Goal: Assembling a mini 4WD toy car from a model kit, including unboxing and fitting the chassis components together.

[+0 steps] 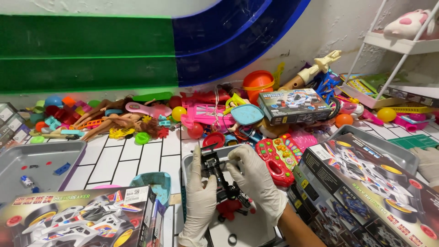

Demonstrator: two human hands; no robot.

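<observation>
White-gloved left hand [200, 201] and right hand [256, 180], both hands clamped on a black toy car chassis [222, 180] at lower centre above a grey tray [192, 160], seemingly mid-assembly.

Both the left hand [200, 196] and the right hand [257, 180] wear thin, off-white disposable gloves that wrinkle at the fingers and end in loose cuffs at the wrist, while the right forearm beyond its cuff is bare, without any sleeve.
</observation>
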